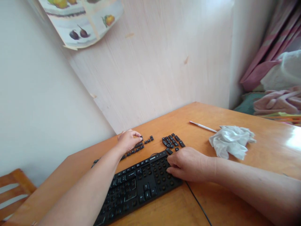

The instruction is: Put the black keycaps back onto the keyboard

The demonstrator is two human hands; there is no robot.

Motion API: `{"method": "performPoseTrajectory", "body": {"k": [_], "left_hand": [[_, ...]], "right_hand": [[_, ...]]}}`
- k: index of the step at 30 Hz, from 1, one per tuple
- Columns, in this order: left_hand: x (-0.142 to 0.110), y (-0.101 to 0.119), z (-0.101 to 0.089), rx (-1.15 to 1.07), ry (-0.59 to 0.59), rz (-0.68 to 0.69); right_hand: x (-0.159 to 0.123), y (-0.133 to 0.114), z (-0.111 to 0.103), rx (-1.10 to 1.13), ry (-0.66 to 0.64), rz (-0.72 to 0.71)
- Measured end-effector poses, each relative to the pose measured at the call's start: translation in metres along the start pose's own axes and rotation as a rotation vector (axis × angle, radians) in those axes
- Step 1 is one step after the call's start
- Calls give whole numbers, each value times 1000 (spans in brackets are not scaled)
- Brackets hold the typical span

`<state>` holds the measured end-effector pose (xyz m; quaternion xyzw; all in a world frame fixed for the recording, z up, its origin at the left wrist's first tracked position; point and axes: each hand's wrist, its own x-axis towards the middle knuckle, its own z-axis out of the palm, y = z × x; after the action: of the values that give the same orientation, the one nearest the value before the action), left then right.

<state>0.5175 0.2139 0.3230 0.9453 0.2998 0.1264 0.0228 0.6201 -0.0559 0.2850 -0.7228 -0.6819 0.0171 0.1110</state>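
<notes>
A black keyboard (150, 175) lies slanted on the table, with many keycaps off; the number pad shows bare key sockets. My left hand (129, 141) reaches past the keyboard's far edge, thumb and fingers pinched on a small black keycap (141, 138). Below it runs a row of loose keycaps (133, 152), partly hidden by my left forearm. My right hand (187, 163) grips the keyboard's right end, fingers curled over the number pad. Just beyond it sits a cluster of loose number keycaps (170, 141).
A crumpled white tissue (231, 141) lies on the wooden table (160, 210) at the right, beside a thin white stick (202, 126). The keyboard cable (199, 204) trails to the near edge. A wooden chair (16, 191) stands at left; a wall backs the table.
</notes>
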Motion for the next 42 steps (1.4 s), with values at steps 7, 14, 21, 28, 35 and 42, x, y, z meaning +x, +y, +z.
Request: {"method": "performPoseTrajectory", "body": {"k": [7, 14, 21, 28, 35, 42], "left_hand": [[-53, -16, -20, -90, -3, 57], [-109, -23, -22, -145, 16, 103], [-135, -6, -19, -166, -20, 117], [-132, 10, -11, -152, -25, 139], [-128, 14, -2, -82, -20, 109], [-127, 12, 1, -31, -23, 113]], "right_hand": [[0, 1, 2, -17, 14, -1], [0, 0, 3, -41, 7, 6], [1, 2, 5, -45, 13, 4], [1, 1, 4, -39, 25, 3], [1, 1, 3, -71, 15, 6], [2, 0, 2, -69, 12, 0]]}}
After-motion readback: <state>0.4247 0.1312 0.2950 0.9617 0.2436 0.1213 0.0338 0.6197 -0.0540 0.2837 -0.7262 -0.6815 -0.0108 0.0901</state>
